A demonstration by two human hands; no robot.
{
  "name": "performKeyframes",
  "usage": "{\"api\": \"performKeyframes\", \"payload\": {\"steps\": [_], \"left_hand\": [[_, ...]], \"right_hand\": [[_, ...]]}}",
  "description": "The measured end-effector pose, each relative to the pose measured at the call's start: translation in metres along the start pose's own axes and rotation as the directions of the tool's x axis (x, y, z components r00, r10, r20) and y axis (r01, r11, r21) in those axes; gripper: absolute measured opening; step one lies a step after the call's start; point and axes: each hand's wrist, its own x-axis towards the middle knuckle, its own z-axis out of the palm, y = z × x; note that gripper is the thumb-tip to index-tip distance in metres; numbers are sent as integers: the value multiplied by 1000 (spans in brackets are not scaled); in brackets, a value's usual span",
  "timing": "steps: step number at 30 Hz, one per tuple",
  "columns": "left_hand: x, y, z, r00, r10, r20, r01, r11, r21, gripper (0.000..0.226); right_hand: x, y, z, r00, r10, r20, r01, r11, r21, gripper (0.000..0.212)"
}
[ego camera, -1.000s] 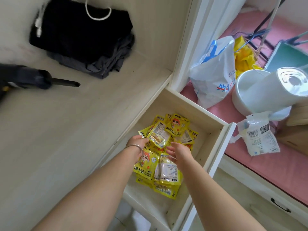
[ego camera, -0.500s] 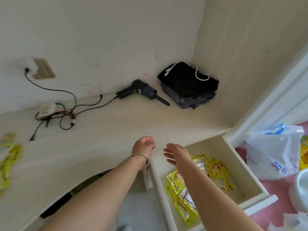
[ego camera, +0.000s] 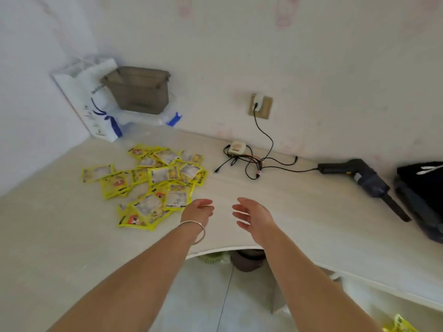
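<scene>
The fingers [ego camera: 206, 204] of the left hand [ego camera: 199, 210] hang loosely curled with nothing in them. Those of the right hand [ego camera: 255, 216] are spread apart and relaxed, also empty. Both hands hover over the table [ego camera: 275, 188] near its front edge, palms turned toward each other. The yellow snack packets [ego camera: 153, 185] lie flat in a heap on the table, to the left of the left hand and a little beyond it. The nearest packet is just beside that hand's knuckles, though I cannot tell whether they touch. The right hand is farther off, with the left hand between it and the heap, so the left hand is the nearer one. A short reach leftward and forward would probably put it on the closest packets. The heap has no single long axis: the packets overlap at every angle, spreading from beside the left wrist, which wears a silver bracelet [ego camera: 194, 230], toward the far left corner. Each packet shows either a cartoon face in orange or a pale panel of dense print, too small and blurred to read. The white bag [ego camera: 96, 99] in that corner carries blue lettering that is not legible either, and a grey box [ego camera: 139, 89] stands beside it. A black handheld tool [ego camera: 359, 176] lies well apart to the right.
</scene>
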Motion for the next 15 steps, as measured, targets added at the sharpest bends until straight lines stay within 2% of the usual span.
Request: {"api": "performKeyframes", "payload": {"steps": [8, 15], "left_hand": [[44, 1, -158, 981, -5, -192, -12, 996, -86, 18], [86, 4, -228, 943, -79, -323, 35, 989, -141, 20]], "right_hand": [[36, 14, 149, 988, 44, 148, -32, 996, -84, 4], [83, 13, 237, 967, 61, 249, -25, 989, -146, 5]]}}
